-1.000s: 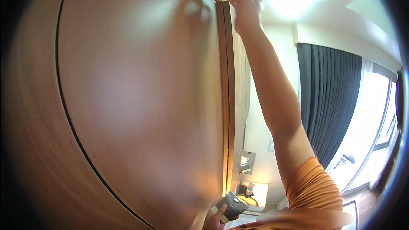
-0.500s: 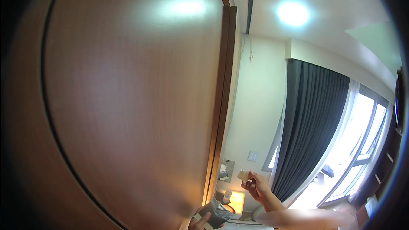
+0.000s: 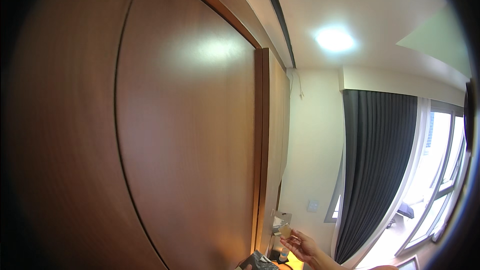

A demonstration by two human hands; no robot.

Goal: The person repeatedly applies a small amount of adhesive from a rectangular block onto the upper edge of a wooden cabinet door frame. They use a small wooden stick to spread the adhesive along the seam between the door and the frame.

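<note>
The left hand was cut off by the lower edge, only a sliver showing beside a dark patterned object too cropped to identify. The right hand pinched a small tan piece, too small to tell what it was; its forearm ran out of the frame

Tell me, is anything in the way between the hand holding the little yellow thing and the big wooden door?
Nothing visible is. The right hand holds a small yellowish piece in its fingertips, low in the picture, just to the right of the wooden door. Only open air shows between them. The dark object sits lower down, by the door's foot.
</note>
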